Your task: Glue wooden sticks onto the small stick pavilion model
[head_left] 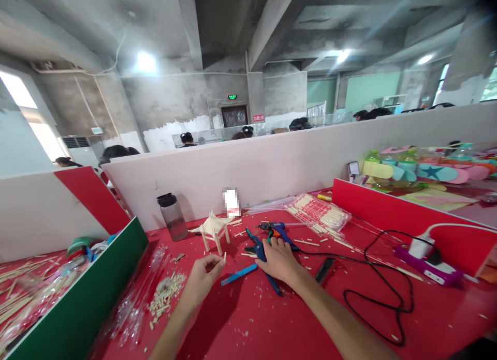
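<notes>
My left hand pinches a short wooden stick piece between thumb and fingers, just in front of a small pavilion model built from sticks. My right hand rests on blue-handled cutters lying on the red table. A blue glue gun lies just beyond that hand, and a blue utility knife lies between my two hands.
A dark bottle stands at the back left by the white partition. Bagged wooden sticks lie at the back right. A black cord runs to a power strip. Stick offcuts and plastic wrappers lie at the left.
</notes>
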The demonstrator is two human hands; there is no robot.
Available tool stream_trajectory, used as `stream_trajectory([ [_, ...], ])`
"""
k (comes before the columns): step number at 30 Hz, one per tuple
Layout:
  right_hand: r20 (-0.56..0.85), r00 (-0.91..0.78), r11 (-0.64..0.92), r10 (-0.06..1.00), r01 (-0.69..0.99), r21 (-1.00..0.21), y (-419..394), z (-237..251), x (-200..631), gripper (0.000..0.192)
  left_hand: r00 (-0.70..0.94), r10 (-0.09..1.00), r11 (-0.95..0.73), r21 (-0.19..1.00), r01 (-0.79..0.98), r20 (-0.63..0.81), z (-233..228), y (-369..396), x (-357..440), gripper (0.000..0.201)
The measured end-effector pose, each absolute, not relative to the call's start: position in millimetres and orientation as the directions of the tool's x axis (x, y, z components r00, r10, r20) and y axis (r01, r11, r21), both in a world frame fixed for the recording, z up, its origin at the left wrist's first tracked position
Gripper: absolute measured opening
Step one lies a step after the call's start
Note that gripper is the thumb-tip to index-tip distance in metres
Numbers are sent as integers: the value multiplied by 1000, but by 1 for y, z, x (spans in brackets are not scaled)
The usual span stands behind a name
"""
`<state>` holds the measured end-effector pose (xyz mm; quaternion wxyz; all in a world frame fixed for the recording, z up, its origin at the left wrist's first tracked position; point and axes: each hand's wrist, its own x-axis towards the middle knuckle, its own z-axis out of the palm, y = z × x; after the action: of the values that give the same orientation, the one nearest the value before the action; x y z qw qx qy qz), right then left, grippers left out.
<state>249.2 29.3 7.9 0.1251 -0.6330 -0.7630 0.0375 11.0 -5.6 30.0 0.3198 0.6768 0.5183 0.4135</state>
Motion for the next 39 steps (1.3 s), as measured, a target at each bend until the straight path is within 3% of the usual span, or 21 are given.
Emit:
stream_trajectory([
  [4, 169, -155, 187, 973, 963, -193, 30, 12, 251, 50, 112, 961, -278, 866, 417, 254, 29, -4, 9, 45],
  [7, 215, -193, 243, 957, 940, -239, 28, 18, 255, 47, 105, 955, -295, 866, 405, 276, 27, -4, 8, 43],
  [12, 329, -335, 467, 883, 702, -538, 17, 30, 248, 47, 63, 944, -324, 869, 375, 325, 26, -6, 9, 40],
  [15, 312, -391, 485, 866, 505, -714, 6, 36, 237, 42, 24, 931, -347, 866, 361, 363, 26, -6, 9, 39],
  [18, 250, -448, 447, 858, 413, -793, -4, 38, 228, 39, 9, 928, -349, 862, 367, 372, 26, -5, 8, 38],
  [29, 181, -543, 392, 820, 303, -869, -8, 28, 217, 31, 36, 937, -334, 866, 373, 346, 27, -6, 10, 42],
  [39, 276, -503, 482, 819, 343, -806, -12, 34, 215, 31, 18, 933, -331, 834, 442, 360, 24, -2, 7, 37],
])
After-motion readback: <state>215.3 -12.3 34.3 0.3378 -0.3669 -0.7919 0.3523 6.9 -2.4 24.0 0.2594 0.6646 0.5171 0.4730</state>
